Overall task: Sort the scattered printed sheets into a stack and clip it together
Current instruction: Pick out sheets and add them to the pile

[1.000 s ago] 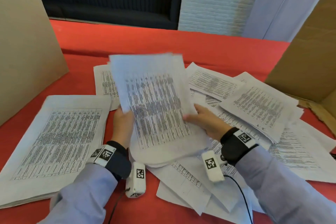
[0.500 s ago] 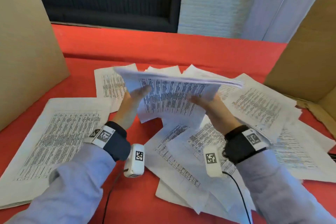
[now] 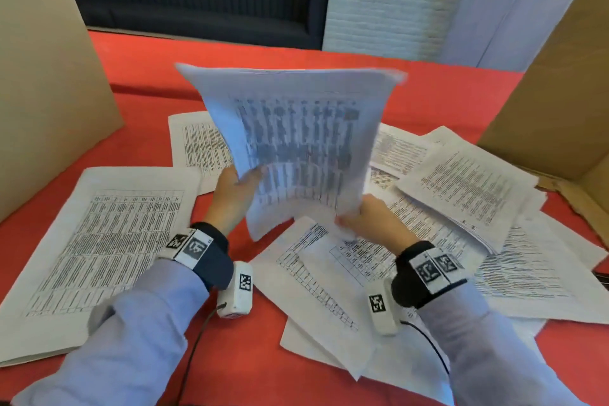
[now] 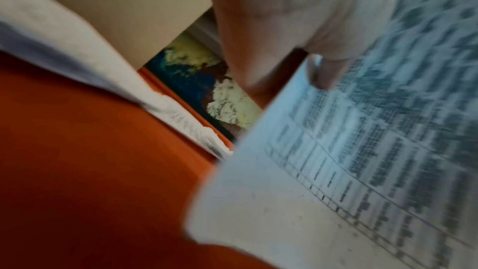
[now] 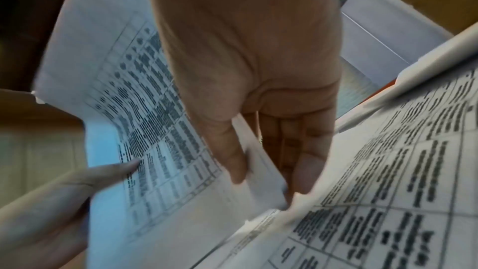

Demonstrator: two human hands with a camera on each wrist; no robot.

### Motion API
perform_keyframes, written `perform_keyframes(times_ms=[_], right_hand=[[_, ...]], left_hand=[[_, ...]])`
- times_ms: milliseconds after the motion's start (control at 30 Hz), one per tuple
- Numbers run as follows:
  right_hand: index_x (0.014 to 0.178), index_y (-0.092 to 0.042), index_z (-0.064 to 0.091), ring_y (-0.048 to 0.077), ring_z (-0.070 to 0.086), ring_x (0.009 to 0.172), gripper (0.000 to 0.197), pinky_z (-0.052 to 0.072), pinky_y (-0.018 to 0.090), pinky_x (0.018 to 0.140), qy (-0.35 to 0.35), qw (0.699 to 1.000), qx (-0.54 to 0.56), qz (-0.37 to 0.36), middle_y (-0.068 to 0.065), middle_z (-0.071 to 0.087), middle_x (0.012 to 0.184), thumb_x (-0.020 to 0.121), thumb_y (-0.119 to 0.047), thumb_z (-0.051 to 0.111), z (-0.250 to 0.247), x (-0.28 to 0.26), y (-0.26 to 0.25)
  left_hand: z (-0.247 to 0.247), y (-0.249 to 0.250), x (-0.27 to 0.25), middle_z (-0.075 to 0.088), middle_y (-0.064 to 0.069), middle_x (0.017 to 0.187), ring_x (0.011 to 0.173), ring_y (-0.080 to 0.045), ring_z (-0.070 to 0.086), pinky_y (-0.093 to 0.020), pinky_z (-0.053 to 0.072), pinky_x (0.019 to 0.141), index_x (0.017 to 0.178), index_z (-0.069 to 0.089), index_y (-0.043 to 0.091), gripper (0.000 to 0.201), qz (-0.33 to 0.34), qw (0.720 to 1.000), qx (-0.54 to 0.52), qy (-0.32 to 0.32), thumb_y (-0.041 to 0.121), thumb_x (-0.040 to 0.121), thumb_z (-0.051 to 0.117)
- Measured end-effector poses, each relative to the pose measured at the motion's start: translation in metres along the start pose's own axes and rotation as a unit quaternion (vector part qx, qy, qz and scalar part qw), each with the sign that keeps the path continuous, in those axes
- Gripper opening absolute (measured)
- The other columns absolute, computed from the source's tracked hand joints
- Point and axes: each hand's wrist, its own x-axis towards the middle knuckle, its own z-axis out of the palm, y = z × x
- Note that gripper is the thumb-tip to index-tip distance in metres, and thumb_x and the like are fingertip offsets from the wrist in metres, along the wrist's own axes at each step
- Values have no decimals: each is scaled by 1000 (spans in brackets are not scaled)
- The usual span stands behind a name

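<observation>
Red table [image 3: 138, 76] strewn with loose sheets [image 3: 468, 188]. Held sheaf [image 3: 296, 142] upright above centre. Left hand [image 3: 234, 198] raised, thumb clamped on its 7 o'clock edge; right hand [image 3: 372, 221] pinches the 5 o'clock corner.

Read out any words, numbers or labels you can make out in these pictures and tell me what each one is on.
Nothing can be read.
Held sheets, gripped by both hands: printed tables, motion-blurred.
Stack on the left: table text too small.
Scattered sheets on the red table: print too small.
Wrist bands: black-and-white square marker patterns, no letters.
Wrist cameras: the same kind of marker, no words.
</observation>
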Motion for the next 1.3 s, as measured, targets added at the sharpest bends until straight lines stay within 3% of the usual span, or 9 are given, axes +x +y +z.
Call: perform_keyframes(times_ms=[100, 200, 367, 500, 600, 767, 867, 1033, 1300], right_hand=[[129, -14, 56, 19, 61, 98, 49, 50, 21, 75, -53, 990, -129, -3, 4, 62, 118, 86, -35, 66, 1, -17, -9], [146, -20, 31, 24, 49, 122, 86, 45, 36, 96, -113, 958, -264, -17, 4, 45, 140, 77, -58, 66, 10, -38, -16], [152, -25, -8, 42, -1, 147, 130, 26, 58, 112, -227, 918, -324, 11, 15, -9, 160, 61, -63, 76, 38, -69, -14], [122, -7, 55, 29, 57, 104, 62, 51, 38, 84, -215, 924, -315, -16, 18, 61, 122, 72, -42, 61, 46, -79, -17], [74, -7, 56, 24, 48, 74, 18, 49, 37, 81, -173, 910, -374, -45, 5, 49, 65, 81, -22, 49, 52, -89, -19], [112, 1, 63, 25, 59, 95, 29, 41, 27, 72, -169, 907, -382, -61, 14, 66, 104, 97, -8, 41, 42, -86, -19], [105, 10, 59, 14, 58, 62, 23, 39, 14, 53, -107, 958, -259, -59, 3, 61, 71, 96, 4, 40, 16, -76, -13], [116, -19, 69, 8, 65, 90, 31, 45, 8, 74, 53, 967, -120, -217, -16, 63, 108, 96, -6, 49, -46, -73, -17], [114, -34, 70, 3, 58, 119, 54, 43, 26, 105, -91, 905, -251, -332, -15, 63, 128, 86, 8, 50, -6, -66, -16]], left_hand=[[-15, -11, 14, 67, -5, 101, 97, -24, 62, -32, 49, 83, 113, 60, 11, 22, -21, 994, -81, 67, 20, 94, 53], [-27, -23, 19, 64, -5, 93, 98, -26, 59, -35, 45, 83, 109, 59, 9, 16, -88, 982, -128, 108, 13, 94, 53], [-18, -36, 6, 66, -7, 106, 89, -21, 65, -37, 51, 80, 114, 59, 10, 22, -209, 964, -158, -52, 6, 95, 49], [-4, -41, -6, 69, -15, 110, 91, -24, 68, -37, 53, 80, 102, 66, 5, 15, -230, 955, -38, -183, 10, 93, 55], [5, -40, -10, 69, -14, 112, 102, -28, 65, -37, 50, 89, 105, 66, 4, 19, -197, 950, 65, -235, 13, 92, 57], [6, -37, -18, 71, -9, 110, 99, -22, 68, -40, 52, 92, 112, 65, 10, 23, -168, 930, 126, -303, 16, 91, 58], [-1, -34, -23, 74, -9, 98, 90, -26, 70, -52, 57, 75, 103, 67, 14, 15, -174, 953, 80, -233, 18, 93, 56], [-16, -34, -18, 69, -10, 107, 92, -23, 66, -42, 55, 66, 115, 60, 13, 22, -182, 967, -171, -54, 15, 96, 49], [-16, -54, -23, 65, -10, 111, 98, -24, 62, -39, 51, 79, 126, 52, 7, 33, -271, 928, -249, -64, -2, 96, 41]])
